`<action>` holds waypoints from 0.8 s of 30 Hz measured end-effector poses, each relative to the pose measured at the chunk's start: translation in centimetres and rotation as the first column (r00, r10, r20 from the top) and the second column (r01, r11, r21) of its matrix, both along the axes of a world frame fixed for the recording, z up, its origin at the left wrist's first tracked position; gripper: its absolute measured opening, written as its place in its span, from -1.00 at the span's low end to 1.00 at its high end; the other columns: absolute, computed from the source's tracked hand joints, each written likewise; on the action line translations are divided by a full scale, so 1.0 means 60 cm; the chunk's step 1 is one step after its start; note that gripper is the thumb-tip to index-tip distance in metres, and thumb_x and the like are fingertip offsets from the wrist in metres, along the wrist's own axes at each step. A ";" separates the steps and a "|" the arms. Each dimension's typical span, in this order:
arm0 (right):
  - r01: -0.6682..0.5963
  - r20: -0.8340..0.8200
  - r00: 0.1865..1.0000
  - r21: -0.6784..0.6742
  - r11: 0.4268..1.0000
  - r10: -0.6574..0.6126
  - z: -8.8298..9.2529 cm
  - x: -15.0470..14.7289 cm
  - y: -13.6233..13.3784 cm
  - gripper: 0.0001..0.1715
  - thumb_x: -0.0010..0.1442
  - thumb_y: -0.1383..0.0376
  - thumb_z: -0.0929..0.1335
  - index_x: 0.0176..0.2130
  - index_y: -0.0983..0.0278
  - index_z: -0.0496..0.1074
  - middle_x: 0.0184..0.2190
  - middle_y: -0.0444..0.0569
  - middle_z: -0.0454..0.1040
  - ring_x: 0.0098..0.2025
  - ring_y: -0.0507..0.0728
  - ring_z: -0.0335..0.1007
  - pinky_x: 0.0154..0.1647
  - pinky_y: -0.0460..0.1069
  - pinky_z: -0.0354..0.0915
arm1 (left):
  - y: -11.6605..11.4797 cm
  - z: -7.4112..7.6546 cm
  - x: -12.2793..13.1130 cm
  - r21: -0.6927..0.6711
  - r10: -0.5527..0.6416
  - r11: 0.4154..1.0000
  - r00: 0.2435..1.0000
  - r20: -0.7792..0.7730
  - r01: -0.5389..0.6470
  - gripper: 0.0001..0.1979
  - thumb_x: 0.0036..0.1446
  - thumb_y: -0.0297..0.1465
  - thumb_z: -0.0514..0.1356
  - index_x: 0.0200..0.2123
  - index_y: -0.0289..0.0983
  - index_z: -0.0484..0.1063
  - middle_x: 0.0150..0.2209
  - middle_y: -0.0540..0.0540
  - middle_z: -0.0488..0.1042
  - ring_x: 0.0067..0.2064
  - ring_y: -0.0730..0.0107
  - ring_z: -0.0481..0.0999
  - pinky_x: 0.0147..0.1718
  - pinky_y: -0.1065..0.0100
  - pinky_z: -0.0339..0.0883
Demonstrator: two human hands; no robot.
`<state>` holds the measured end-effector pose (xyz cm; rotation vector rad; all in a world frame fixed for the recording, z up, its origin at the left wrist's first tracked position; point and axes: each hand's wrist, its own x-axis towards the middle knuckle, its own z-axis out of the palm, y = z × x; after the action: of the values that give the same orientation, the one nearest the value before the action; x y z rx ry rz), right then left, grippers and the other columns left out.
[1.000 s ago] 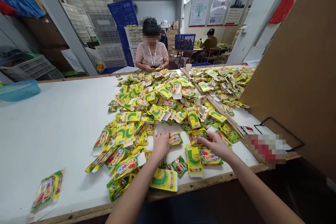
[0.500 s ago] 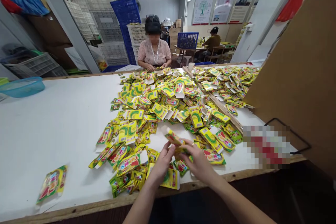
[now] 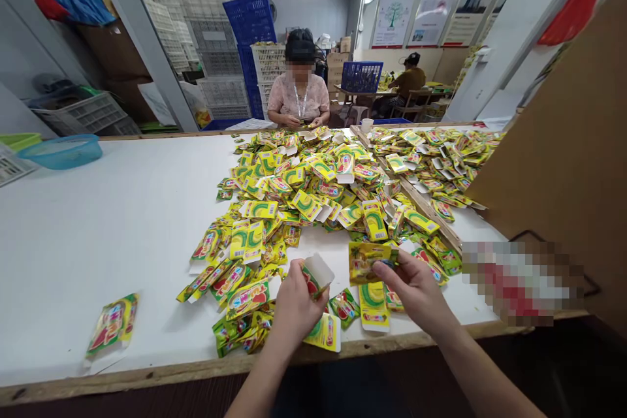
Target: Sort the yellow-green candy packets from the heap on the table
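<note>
My left hand point(image 3: 300, 304) is closed round a small candy box point(image 3: 317, 274), its white end flap standing open toward the upper right. In my right hand point(image 3: 416, 284) a flat yellow candy packet point(image 3: 365, 262) is pinched between thumb and fingers, a short way right of the box and apart from it. Below the hands lie a green packet point(image 3: 345, 307) and a yellow box point(image 3: 374, 310) on the white table. A big heap of yellow and green boxes point(image 3: 306, 202) and small packets spreads in front of my hands.
One box point(image 3: 113, 326) lies alone at the left on the white tabletop point(image 3: 122, 222). A wooden strip point(image 3: 424, 202) divides the heaps. At right stands a cardboard panel point(image 3: 563, 144); at far left, a blue basin point(image 3: 63, 151). A co-worker point(image 3: 298, 95) sits opposite.
My hands have moved apart. The right one now holds a yellow packet off to the right, while the left holds the box with its flap open. The view has shifted slightly.
</note>
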<state>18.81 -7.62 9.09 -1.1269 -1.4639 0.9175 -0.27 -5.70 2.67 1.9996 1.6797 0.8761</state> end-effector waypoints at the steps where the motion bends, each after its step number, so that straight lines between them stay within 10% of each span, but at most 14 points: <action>1: 0.069 -0.005 0.998 0.054 0.996 -0.068 -0.002 -0.011 0.001 -0.76 0.17 0.15 0.31 -0.22 0.25 0.41 -0.37 -0.05 0.50 -0.34 0.08 0.43 -0.28 -0.03 0.40 | -0.003 0.003 0.005 0.049 0.015 0.999 0.996 -0.086 -0.011 -0.65 -0.05 -0.30 0.18 -0.20 -0.26 0.16 -0.39 -0.07 0.40 -0.33 0.20 0.44 -0.36 0.27 0.28; 7: 0.106 0.314 0.909 0.461 0.881 -0.273 -0.019 -0.059 0.006 -0.85 0.16 0.33 0.30 -0.23 0.23 0.42 -0.32 -0.01 0.47 -0.25 0.11 0.42 -0.24 -0.02 0.38 | -0.007 0.015 0.026 0.424 0.203 0.901 0.952 -0.231 -0.089 -0.59 -0.11 -0.29 0.23 -0.19 -0.27 0.18 -0.39 -0.10 0.42 -0.36 0.18 0.45 -0.39 0.28 0.25; 15: 0.221 0.226 0.860 0.643 0.733 -0.458 -0.001 -0.045 0.008 -0.80 0.13 0.42 0.31 -0.21 0.23 0.41 -0.33 -0.02 0.45 -0.27 0.10 0.42 -0.23 -0.03 0.36 | -0.008 0.026 0.024 0.446 0.198 0.891 0.959 -0.201 -0.091 -0.57 -0.12 -0.26 0.26 -0.20 -0.26 0.17 -0.40 -0.06 0.43 -0.38 0.19 0.45 -0.42 0.29 0.24; 24: -0.117 0.506 0.862 0.134 0.984 0.034 0.017 -0.028 0.015 -0.91 0.07 0.37 0.32 -0.39 0.26 0.45 -0.47 -0.12 0.47 -0.40 0.04 0.37 -0.40 -0.10 0.26 | -0.012 0.027 0.031 0.510 0.151 0.860 0.953 -0.262 0.004 -0.65 -0.08 -0.31 0.22 -0.22 -0.24 0.19 -0.42 -0.04 0.40 -0.40 0.24 0.41 -0.41 0.30 0.19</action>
<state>17.14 -6.73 10.13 -1.2511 -1.9817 0.5586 1.59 -6.45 4.27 2.5343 1.8337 1.1985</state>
